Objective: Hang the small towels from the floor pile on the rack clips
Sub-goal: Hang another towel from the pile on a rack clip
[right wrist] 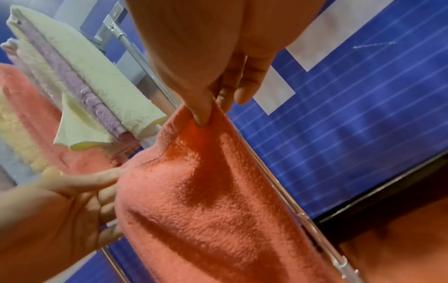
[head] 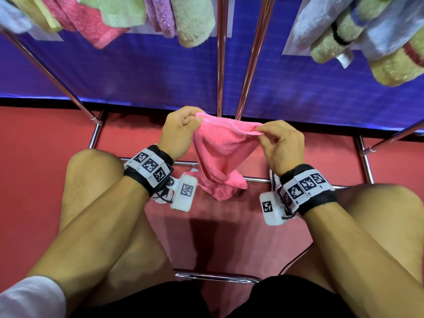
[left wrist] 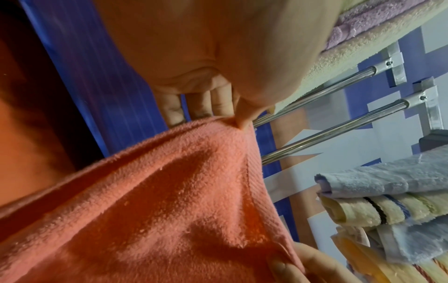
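Note:
A small pink towel hangs between my two hands, low in front of my knees. My left hand pinches its upper left corner with thumb and fingers. My right hand pinches the upper right edge. The towel's top edge is stretched between them and the rest droops to a point near the rack's lower bar. In the left wrist view the towel fills the lower frame under the pinching left hand. The right wrist view shows the towel under my right hand.
Several towels in pink, green and lilac hang at the top left, and more towels in blue and yellow-green at the top right. Chrome rack poles rise in the middle. A blue panel stands behind, above the red floor.

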Motion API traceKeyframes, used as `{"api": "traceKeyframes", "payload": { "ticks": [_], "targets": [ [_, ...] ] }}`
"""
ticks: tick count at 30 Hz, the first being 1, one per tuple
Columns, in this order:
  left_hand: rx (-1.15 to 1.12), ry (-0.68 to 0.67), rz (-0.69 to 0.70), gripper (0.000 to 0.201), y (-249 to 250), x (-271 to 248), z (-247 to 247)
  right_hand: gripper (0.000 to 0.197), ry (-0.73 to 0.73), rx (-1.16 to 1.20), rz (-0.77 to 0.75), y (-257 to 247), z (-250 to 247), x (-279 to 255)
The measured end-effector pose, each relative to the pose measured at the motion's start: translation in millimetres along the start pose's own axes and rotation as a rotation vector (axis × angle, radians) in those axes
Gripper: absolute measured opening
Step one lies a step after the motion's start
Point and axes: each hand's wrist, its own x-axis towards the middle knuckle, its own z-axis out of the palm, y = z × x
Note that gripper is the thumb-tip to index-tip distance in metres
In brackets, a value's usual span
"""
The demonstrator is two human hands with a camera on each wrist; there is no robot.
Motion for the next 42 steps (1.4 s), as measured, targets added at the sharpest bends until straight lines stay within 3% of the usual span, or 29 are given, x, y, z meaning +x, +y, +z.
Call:
{"api": "traceKeyframes", "payload": {
  "ticks": [2,4,7,11,17,23,28,33,38,42],
  "targets": [
    [0.014,0.052,0.015,0.014,-1,2,-3,0.014,0.049,0.093,0.066,-5,-3,2],
    [0.011,0.079,0.026,0.013,-1,3,-4,0.028,0.067,0.223,0.162,-9,-6,6],
    [-0.021,0.073,0.026,0.013,2,3,-3,0.048,0.002,0.418,0.245,-13,-13,12],
    [-0.026,0.085,0.006,0.012,3,3,-1,0.021,-0.104,0.433,0.243,-13,-14,16],
    [-0.044,0.114,0.019,0.012,8,0,1,0.022,-0.060,0.514,0.256,-19,-16,20],
    [-0.013,0.159,-0.098,0.006,6,2,10,0.017,0.032,0.159,0.247,-19,-7,13],
    [0.037,0.196,-0.179,0.006,1,6,14,0.012,0.020,0.073,0.265,-23,-4,13],
    [0.066,0.195,-0.190,0.007,-1,8,16,0.013,-0.020,0.085,0.252,-35,0,15],
    [0.092,0.158,-0.100,0.007,4,3,24,0.007,-0.061,0.212,0.223,-43,9,14],
    [0.030,0.052,-0.056,0.008,9,-4,29,0.010,-0.158,0.340,0.235,-48,16,10]
  ]
}}
